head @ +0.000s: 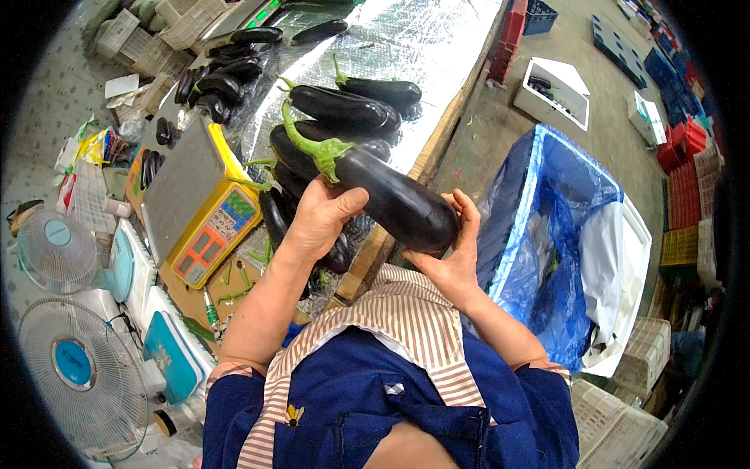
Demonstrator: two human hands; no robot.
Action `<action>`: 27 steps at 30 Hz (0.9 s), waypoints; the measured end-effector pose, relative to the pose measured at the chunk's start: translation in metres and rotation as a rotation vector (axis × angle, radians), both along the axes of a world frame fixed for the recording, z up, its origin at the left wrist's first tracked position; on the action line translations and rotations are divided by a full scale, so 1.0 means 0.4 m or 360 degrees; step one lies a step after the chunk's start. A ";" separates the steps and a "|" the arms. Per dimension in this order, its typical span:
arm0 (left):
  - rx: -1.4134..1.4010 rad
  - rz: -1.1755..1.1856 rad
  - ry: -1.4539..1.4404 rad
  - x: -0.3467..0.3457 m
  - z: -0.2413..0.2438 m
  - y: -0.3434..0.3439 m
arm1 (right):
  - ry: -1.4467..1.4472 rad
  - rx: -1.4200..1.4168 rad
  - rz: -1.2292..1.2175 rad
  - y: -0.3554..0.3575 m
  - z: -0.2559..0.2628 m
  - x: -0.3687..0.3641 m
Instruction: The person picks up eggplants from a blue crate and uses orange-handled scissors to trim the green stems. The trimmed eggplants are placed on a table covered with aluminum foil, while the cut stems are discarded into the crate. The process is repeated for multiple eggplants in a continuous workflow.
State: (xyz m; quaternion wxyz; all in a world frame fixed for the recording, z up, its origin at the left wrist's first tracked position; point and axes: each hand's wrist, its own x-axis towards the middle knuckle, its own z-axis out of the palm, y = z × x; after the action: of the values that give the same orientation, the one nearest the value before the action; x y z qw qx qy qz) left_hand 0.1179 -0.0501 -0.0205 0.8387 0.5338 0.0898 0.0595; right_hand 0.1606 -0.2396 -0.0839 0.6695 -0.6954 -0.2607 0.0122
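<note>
A large, glossy, dark purple eggplant (395, 202) lies between my two hands above the table edge, its long green stem pointing to the upper left. My left hand (328, 217) grips the stem end, with the thumb on top near the green calyx. Around the rounded bottom end curl the fingers and thumb of my right hand (451, 255). Behind it, several more eggplants (340, 108) lie on a silver foil sheet (428, 53) over the table. Others (275, 214) sit partly hidden behind my left hand and the held eggplant.
A yellow weighing scale (220, 234) stands left of my left hand, with cut green stems (237, 290) near it. More eggplants (225, 88) lie farther back. A bin lined with blue plastic (521, 234) stands at right, beyond the wooden table edge (436, 146). Fans (73, 363) stand at left.
</note>
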 end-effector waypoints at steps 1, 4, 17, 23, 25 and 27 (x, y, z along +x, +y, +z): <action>-0.0001 0.0005 -0.0022 0.000 -0.001 0.001 | -0.0013 0.0001 -0.0014 0.000 0.003 0.001; -0.0018 0.0013 -0.0058 0.000 0.000 0.002 | -0.0026 0.0058 -0.0028 0.001 0.007 0.001; -0.0497 -0.0030 -0.0106 -0.001 -0.049 0.051 | 0.0715 0.0839 0.0383 0.005 0.045 0.006; -0.0585 -0.0084 -0.0102 -0.002 -0.052 0.063 | 0.0640 0.0815 0.0438 0.005 0.064 0.001; -0.0696 -0.0070 -0.0028 -0.005 -0.056 0.075 | 0.0644 0.0823 0.0476 0.007 0.087 0.000; -0.0795 -0.0057 0.0003 -0.007 -0.057 0.084 | 0.0620 0.0827 0.0513 0.009 0.104 0.001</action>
State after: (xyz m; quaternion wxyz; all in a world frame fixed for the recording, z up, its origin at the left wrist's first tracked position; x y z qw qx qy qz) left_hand 0.1151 -0.0163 -0.0434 0.9454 0.3116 0.0932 0.0201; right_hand 0.1608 -0.2359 -0.0423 0.8505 -0.4367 -0.2289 0.1833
